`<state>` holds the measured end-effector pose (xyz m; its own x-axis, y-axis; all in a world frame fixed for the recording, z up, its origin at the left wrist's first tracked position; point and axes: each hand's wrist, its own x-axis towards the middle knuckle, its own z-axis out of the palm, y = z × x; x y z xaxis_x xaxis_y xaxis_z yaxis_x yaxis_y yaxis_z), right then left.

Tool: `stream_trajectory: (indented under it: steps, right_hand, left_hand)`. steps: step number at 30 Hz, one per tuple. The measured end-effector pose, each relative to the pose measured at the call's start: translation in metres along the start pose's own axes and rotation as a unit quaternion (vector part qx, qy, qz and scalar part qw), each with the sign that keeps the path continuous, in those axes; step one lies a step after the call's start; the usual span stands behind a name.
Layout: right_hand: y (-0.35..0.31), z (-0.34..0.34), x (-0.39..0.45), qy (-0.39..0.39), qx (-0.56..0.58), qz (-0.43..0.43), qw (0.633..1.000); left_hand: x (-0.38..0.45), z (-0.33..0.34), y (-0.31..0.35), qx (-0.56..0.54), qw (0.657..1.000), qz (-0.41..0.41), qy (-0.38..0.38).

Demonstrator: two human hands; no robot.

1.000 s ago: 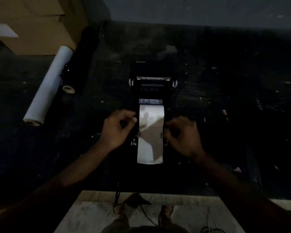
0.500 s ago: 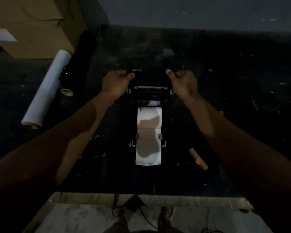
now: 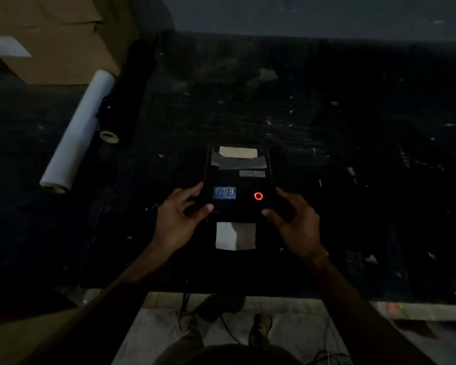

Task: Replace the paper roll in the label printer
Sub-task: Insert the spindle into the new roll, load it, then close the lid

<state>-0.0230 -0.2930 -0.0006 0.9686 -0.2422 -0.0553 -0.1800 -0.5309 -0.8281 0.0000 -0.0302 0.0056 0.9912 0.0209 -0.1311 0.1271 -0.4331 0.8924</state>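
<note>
The black label printer [image 3: 236, 180] sits mid-table with its lid down. A blue badge and a glowing red ring show on top. White paper [image 3: 234, 235] sticks out of the front slot, and more paper [image 3: 238, 154] shows through the window at the back. My left hand [image 3: 179, 219] holds the lid's front left corner, fingers along the side and thumb on the front edge. My right hand [image 3: 292, 222] holds the front right corner the same way.
A long white roll [image 3: 77, 130] and a black roll [image 3: 132, 93] lie at the left, beside a cardboard box [image 3: 50, 35]. A cable [image 3: 186, 293] drops over the table's front edge [image 3: 274, 299]. The dark tabletop is scattered with small scraps.
The lid was open with my hands on its far end; now it is folded down over the paper. My hands have come back toward me with it.
</note>
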Motion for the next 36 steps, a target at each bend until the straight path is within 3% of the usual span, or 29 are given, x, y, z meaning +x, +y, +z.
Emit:
stream_trajectory:
  steps: [36]
  right_hand:
    - [0.023,0.022,-0.016,0.022,0.011,-0.014,1.000]
  left_hand:
    - [-0.015,0.023,-0.039,-0.015,0.999,-0.009,0.030]
